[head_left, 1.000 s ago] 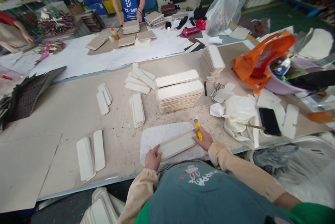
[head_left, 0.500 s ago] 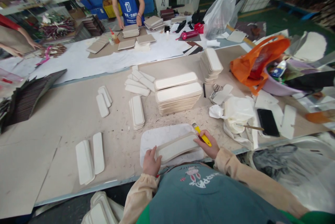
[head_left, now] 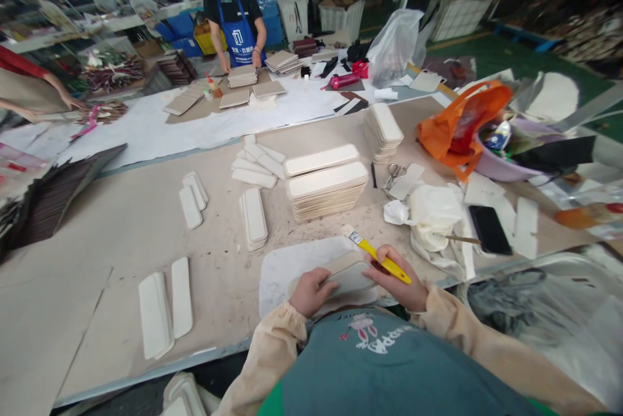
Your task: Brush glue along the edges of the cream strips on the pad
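Here my left hand [head_left: 311, 291] pinches the pale panel [head_left: 351, 278] over the white sheet [head_left: 278, 267] while my right hand [head_left: 402, 285] grips its other end, yellow brush [head_left: 388, 264] tucked in too, apparently leaving those fingertips usable.

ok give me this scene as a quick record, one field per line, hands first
left hand: left hand gripping the near-left part of a pale panel
right hand: right hand at the panel's right end, also holding a yellow brush, bristles pointing away from the body
under the panel: white sheet on the table
beyond the hands: tall stack of panels
right side: black phone, scissors, orange bag
across the table: co-worker in a blue apron
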Demonstrator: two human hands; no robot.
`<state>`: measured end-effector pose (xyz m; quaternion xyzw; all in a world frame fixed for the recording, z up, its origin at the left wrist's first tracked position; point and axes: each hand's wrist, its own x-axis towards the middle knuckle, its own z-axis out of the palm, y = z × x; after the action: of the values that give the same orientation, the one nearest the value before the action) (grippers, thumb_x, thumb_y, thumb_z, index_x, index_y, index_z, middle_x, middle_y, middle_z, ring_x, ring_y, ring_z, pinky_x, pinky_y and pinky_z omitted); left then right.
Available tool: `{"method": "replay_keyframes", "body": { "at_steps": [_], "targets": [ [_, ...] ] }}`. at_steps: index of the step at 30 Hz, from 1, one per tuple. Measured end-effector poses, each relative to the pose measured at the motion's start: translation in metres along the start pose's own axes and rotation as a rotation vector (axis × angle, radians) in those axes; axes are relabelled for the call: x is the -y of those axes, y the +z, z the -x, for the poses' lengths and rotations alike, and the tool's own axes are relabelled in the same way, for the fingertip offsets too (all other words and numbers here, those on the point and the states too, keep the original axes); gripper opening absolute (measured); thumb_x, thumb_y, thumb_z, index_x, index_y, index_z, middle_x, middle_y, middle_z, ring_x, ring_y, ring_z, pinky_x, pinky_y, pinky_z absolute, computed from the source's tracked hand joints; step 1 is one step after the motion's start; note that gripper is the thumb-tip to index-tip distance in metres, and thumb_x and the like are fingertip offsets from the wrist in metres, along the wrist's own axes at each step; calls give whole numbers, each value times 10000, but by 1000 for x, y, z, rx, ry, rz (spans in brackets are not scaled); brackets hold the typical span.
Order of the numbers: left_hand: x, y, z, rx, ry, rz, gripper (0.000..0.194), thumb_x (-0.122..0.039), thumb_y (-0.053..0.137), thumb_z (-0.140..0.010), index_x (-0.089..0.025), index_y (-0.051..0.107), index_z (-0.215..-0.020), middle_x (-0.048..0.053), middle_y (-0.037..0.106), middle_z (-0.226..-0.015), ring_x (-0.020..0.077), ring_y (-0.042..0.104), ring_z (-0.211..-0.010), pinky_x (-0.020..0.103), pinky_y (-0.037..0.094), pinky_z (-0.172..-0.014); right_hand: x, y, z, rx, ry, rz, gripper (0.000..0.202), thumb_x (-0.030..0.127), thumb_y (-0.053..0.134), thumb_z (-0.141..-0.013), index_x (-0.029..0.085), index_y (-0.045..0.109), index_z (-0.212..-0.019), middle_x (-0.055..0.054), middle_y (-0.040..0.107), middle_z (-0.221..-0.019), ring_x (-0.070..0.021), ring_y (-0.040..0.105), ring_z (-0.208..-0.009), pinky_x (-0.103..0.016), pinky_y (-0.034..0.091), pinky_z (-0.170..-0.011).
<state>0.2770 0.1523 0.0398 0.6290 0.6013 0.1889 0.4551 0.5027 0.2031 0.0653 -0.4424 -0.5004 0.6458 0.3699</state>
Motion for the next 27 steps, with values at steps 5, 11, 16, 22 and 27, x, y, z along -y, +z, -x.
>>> {"method": "replay_keyframes", "body": {
  "at_steps": [5, 11, 16, 22, 27],
  "targets": [
    [-1, 7, -4, -101, -90, 68, 234, -384, 518, -805, -187, 585, -699, -10, 564, -673, 136, 514, -694, 234, 395, -645, -8, -6, -5, -132, -2, 15, 424, 458, 728, -684, 240, 391, -820, 28, 526, -733, -132, 531, -667, -275, 500, -613],
    [0, 14, -7, -107, -118, 124, 226, -392, 549, -765, -183, 540, -680, -41, 495, -632, 113, 459, -633, 223, 368, -603, -18, -9, -11, -192, 50, 46, 438, 470, 741, -659, 236, 395, -791, 49, 458, -693, -118, 484, -607, -264, 495, -543],
    [-2, 20, -8, -115, -164, 227, 223, -394, 568, -736, -182, 523, -682, -52, 450, -609, 109, 429, -619, 224, 351, -591, -24, -12, -14, -174, -27, 129, 393, 472, 715, -696, 243, 413, -801, 60, 442, -635, -120, 446, -564, -243, 420, -505],
    [-2, 27, -8, -118, -181, 258, 205, -376, 570, -722, -185, 506, -684, -53, 454, -612, 108, 431, -615, 222, 360, -589, -22, -15, -12, -170, -82, 207, 364, 467, 691, -724, 243, 411, -786, 60, 445, -619, -127, 434, -560, -246, 382, -520],
    [-2, 30, -8, -129, -196, 272, 184, -346, 588, -706, -187, 500, -679, -54, 449, -613, 110, 436, -628, 221, 361, -598, -25, -19, -8, -134, -80, 264, 306, 433, 652, -762, 247, 415, -815, 58, 424, -636, -132, 421, -568, -249, 360, -529]
  ]
}}
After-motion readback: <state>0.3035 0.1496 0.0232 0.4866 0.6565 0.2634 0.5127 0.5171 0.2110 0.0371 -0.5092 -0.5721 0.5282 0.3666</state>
